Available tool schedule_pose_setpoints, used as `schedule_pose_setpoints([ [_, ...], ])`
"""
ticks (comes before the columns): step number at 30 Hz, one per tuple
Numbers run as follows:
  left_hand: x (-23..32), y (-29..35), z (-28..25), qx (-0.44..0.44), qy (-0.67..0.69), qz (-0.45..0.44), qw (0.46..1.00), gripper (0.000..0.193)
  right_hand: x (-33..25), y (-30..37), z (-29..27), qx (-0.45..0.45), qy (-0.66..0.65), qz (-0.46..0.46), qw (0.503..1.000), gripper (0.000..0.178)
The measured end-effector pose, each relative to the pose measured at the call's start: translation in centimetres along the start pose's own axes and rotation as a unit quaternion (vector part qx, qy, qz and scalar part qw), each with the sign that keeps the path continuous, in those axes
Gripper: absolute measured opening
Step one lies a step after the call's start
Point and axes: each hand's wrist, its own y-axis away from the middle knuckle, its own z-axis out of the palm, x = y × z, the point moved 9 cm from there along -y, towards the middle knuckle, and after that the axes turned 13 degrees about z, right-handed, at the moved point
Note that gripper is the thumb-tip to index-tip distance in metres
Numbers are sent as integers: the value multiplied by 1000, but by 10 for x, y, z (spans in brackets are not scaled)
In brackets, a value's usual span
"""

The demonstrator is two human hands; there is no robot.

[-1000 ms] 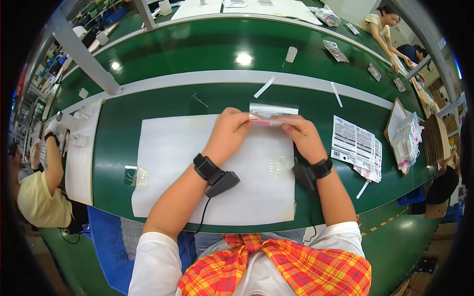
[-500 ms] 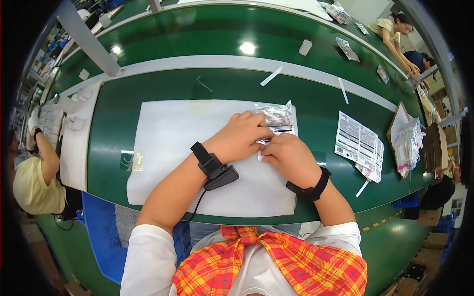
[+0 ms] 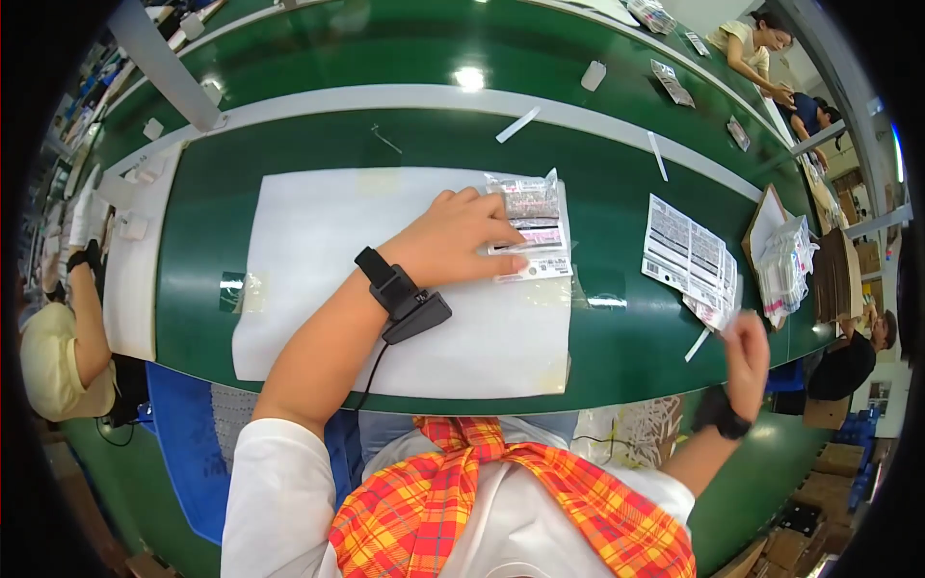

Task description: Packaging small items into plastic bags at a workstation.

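Note:
A clear plastic packet (image 3: 532, 199) with a printed white header lies on the right part of a white sheet (image 3: 337, 318). My left hand (image 3: 458, 236) rests on the packet from its left side, fingers curled over it and thumb on the header. Away to the right, past the edge of the sheet, my right hand (image 3: 748, 354) is raised with its fingers pressed together. Whatever those fingers may hold is too blurred to make out. Close by the right fingertips lie a pile of printed white cards (image 3: 689, 255) and a thin white strip (image 3: 696, 345).
Beyond the cards, an open carton (image 3: 761, 231) holds a bundle of clear packets (image 3: 785, 270). Two more white strips (image 3: 518, 124) lie along the pale ledge at the back. A metal post (image 3: 169, 67) stands at the far left. Co-workers sit left and far right.
My right hand has left the packet and moved right to beside the printed cards. A white strip end at the packet's lower edge no longer shows. The left hand stays on the packet.

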Motion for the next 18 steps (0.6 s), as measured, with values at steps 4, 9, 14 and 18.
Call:
schedule_pose_setpoints([
  [4, 10, -5, 0, 16, -56, -6, 998, 24, 171, 95, -112, 59, 35, 196, 978, 9],
  [9, 13, -10, -1, 76, -126, -1, 989, 21, 185, 130, -81, 191, 359, 192, 893, 32],
  [14, 17, -6, -1, 61, -172, 2, 983, 21, -27, 16, 81, 103, 145, -11, 984, 32],
  [18, 18, 0, -9, 83, -167, -24, 982, 22, -92, -47, 185, -35, 127, -44, 990, 49],
])
